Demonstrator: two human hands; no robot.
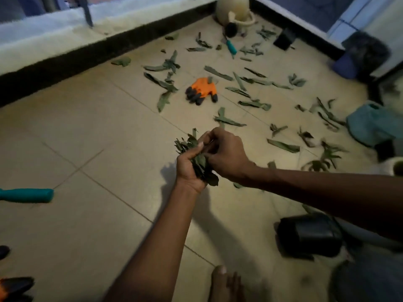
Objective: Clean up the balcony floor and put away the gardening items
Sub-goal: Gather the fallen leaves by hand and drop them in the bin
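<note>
Head view: left hand grips a bunch of leaves, right hand pinching into it above the tiled floor.

At the centre of the frame the left hand grips a bunch of green leaves, its fingers curled round them, while the right hand pinches at the top of the same bunch. Loose leaves lie scattered over the tiled floor in the upper right half. Among them sits an orange glove with dark fingertips. A cream watering can stands at the top, with a teal-handled tool just below it. A teal handle pokes in at the left edge, a black pot lies on its side at lower right, and a bare foot shows at the bottom.
</note>
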